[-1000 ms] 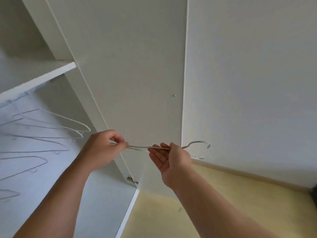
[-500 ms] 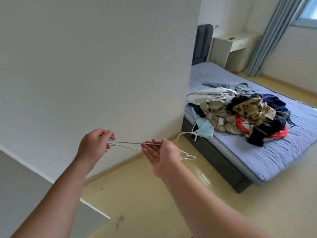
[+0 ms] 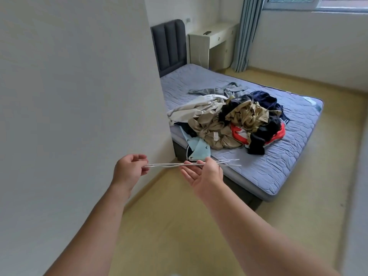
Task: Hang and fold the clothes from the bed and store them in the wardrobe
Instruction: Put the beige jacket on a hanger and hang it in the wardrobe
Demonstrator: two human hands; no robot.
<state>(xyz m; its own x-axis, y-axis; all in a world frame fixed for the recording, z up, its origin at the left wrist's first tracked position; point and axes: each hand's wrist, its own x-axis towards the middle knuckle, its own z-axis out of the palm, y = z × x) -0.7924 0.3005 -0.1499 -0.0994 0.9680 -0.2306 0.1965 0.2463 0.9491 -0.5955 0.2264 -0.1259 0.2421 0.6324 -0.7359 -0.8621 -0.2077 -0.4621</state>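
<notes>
Pale yellow flooring (image 3: 169,220) ran from your feet to a bed (image 3: 282,156) on the right, and a plain white wall (image 3: 79,96) filled the left side. You held thin white hangers (image 3: 169,165) flat and level between your two hands, out over the floor, just near of the bed's near left corner. Seen edge-on, they showed only as a few wires, and how many there were you could not tell from this view. Your left hand (image 3: 130,169) had its fingers curled and pinched the hangers' left end. Your right hand (image 3: 203,174) lay palm up, fingers loosely stretched, with the wires crossing the fingers and the thumb pressed down on top of them. The wires' right ends stuck out past that hand, over the edge of the mattress.

On the bed, well apart from your hands, lay the clothes (image 3: 235,124) in one heap: tan, navy, black, cream, red and a light blue piece hanging over the near edge. A grey garment (image 3: 219,89) lay spread just beyond the heap. Farther off stood a dark headboard (image 3: 169,46), a cream tabletop (image 3: 217,29), a blue-grey curtain (image 3: 247,32) and a window (image 3: 318,3).
</notes>
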